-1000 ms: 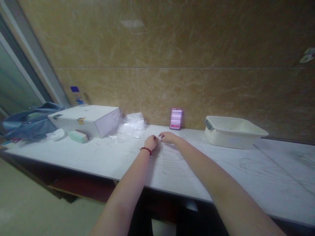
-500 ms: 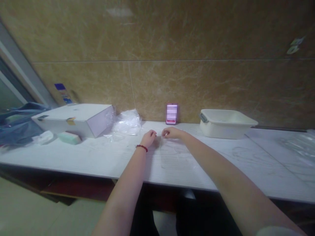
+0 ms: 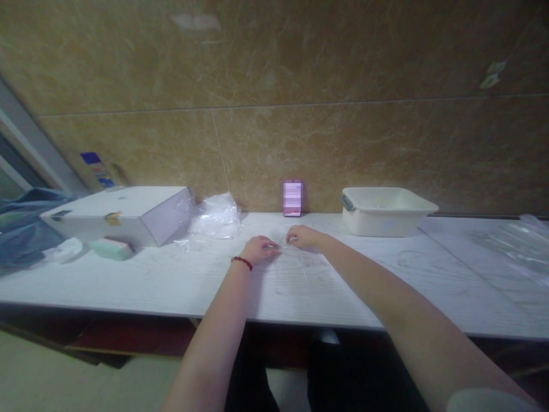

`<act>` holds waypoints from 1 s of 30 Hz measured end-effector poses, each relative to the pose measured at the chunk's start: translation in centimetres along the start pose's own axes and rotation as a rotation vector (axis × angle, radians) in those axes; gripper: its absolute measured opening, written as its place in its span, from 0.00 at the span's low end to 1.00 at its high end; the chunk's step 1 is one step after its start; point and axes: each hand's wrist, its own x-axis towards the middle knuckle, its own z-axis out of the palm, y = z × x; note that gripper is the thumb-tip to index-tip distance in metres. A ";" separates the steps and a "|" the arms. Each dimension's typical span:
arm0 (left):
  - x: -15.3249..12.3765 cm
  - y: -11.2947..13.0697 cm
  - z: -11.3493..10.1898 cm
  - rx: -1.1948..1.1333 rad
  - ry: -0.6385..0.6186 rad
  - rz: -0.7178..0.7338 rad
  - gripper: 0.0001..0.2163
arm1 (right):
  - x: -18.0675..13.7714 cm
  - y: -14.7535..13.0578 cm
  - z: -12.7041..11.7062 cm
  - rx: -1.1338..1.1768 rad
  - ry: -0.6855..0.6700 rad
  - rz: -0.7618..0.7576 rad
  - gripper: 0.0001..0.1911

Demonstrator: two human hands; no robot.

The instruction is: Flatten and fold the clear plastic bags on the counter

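Head view: bare left hand [image 3: 256, 249] and right hand [image 3: 304, 237] curl narrowed fingers at thin, clear plastic film [image 3: 295, 270], grip unclear. Uneven pulling could tear it.

a thin, clear film [image 3: 295, 270] is seen on the desk [image 3: 193, 289], midway along the front edge. its surface is marked by faint creases and dull glints, and the pale wood grain is seen through it. it is spread low, its far end set nearer the back edge. its outline is blurred; whether a bag or sheet is formed cannot be told.
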 end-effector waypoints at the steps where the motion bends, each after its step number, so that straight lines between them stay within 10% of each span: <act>1: -0.1 0.2 0.0 0.013 -0.006 -0.019 0.16 | 0.0 0.0 -0.2 -0.008 -0.013 0.029 0.13; 22: -0.4 -0.2 0.5 0.156 -0.080 -0.139 0.21 | -2.7 -0.9 -0.2 -0.086 0.086 0.248 0.14; 30: -1.4 0.8 -1.2 0.184 0.009 -0.105 0.21 | -12.1 -5.2 -2.0 -0.133 -0.041 -0.021 0.15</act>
